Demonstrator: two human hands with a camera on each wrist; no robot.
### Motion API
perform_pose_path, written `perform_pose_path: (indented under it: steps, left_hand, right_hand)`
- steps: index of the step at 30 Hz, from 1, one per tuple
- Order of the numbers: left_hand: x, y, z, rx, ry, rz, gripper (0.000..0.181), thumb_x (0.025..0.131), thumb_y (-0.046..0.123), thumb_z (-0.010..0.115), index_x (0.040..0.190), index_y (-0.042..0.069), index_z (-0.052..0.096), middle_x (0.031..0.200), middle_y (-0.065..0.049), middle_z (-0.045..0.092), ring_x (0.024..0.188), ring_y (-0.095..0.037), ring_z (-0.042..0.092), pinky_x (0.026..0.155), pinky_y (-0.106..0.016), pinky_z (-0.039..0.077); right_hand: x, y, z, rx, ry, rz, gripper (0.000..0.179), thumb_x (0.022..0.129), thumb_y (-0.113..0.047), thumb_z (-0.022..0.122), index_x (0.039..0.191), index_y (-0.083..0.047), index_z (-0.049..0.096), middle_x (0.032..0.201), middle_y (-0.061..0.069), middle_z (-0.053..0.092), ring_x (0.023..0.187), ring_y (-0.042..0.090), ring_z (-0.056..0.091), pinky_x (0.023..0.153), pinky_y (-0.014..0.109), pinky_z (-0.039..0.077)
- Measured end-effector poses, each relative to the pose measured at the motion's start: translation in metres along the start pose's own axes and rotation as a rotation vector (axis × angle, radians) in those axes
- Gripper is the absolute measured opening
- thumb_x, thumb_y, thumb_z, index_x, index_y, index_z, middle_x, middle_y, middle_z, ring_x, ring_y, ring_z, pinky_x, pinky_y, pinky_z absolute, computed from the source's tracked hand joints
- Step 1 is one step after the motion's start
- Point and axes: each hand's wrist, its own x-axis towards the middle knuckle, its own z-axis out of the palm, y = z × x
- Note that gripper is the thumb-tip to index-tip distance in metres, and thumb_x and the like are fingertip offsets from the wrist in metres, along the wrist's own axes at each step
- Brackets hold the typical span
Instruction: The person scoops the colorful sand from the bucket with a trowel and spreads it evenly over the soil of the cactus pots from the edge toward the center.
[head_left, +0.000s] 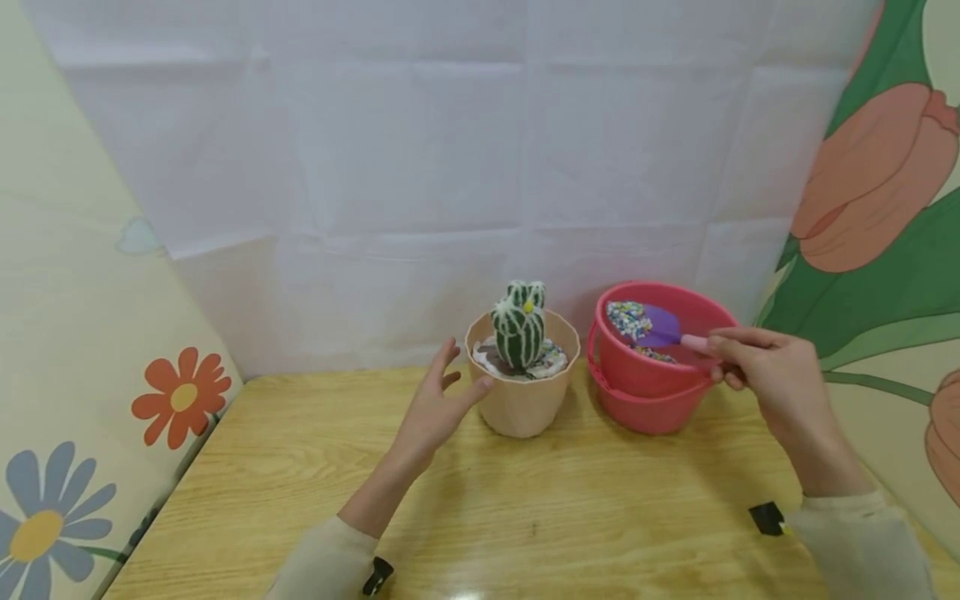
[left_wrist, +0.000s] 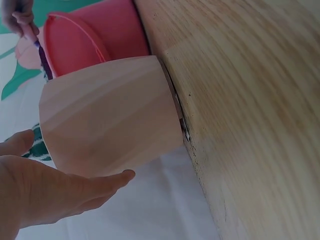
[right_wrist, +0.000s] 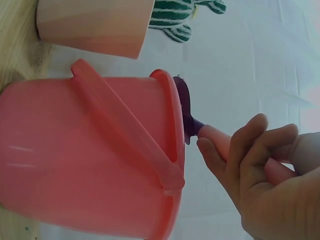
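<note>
My right hand grips the pink handle of a toy shovel with a purple blade. Multicoloured pellets are heaped on the blade, which is over the mouth of a pink bucket. To its left stands a peach flowerpot holding a green-and-white striped cactus, with white material and colourful pellets around its base. My left hand is at the pot's left side, thumb and fingers spread; in the left wrist view its fingers lie alongside the pot wall.
Pot and bucket stand side by side on a wooden table close to a white cloth backdrop. More pellets lie inside the bucket. Flower-printed panels flank the table, and a small black item is by the right sleeve.
</note>
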Motion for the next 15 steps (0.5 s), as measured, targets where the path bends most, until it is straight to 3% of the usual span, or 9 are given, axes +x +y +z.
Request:
perform_pose_path:
  steps: [10,15]
  left_hand:
    - [0.005,-0.002,0.005,-0.025,-0.006,-0.009,0.105,0.085,0.049,0.081,0.164,0.027,0.015,0.166,0.008,0.021,0.144,-0.033,0.032,0.108,-0.058,0.041]
    - [0.010,-0.008,0.007,-0.015,-0.019,-0.010,0.112,0.080,0.050,0.085,0.164,0.028,0.013,0.166,0.009,0.019,0.144,-0.031,0.032,0.108,-0.058,0.041]
  right_hand:
    - [-0.002,0.003,0.017,-0.051,-0.055,-0.011,0.038,0.088,-0.029,0.083,0.112,-0.001,0.075,0.082,0.014,0.073,0.059,0.015,0.060,0.049,0.022,0.049]
    - [-0.003,0.004,0.030,-0.138,-0.071,-0.028,0.050,0.091,-0.033,0.079,0.121,0.006,0.068,0.082,0.015,0.072,0.059,0.015,0.059,0.051,0.024,0.049]
